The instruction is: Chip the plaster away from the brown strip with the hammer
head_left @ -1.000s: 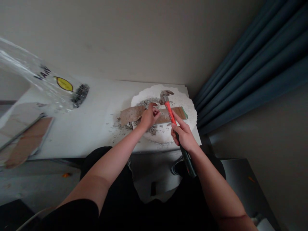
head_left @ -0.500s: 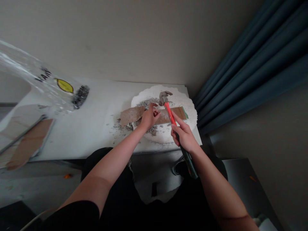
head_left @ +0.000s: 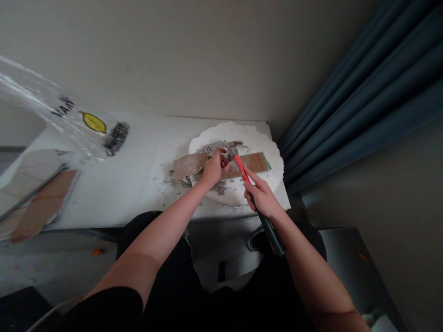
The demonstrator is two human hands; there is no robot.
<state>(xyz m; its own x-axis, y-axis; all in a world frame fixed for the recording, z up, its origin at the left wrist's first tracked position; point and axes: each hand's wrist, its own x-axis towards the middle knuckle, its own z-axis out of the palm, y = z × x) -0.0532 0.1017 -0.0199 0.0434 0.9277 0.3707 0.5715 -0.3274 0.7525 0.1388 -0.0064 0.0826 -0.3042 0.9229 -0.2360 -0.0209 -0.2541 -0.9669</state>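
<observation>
We see the hammer (head_left: pixel 242 169) with its red and dark handle wrapped tightly in the right hand (head_left: pixel 262 199), its metal head down on the brown plank (head_left: pixel 221 164), just beside the left hand (head_left: pixel 213 168). The left hand's fingers are curled together, pinching something too small for us to make out, right at the hammer head. The plank lies across a white foam slab (head_left: pixel 266 138) at the far right of the white table (head_left: pixel 138 175), with grey rubble (head_left: pixel 214 147) scattered around it. Far left, a clear plastic bag (head_left: pixel 69 124) lies on the table, with flat boards (head_left: pixel 38 203) nearer us. A blue curtain (head_left: pixel 363 92) hangs on the right.
</observation>
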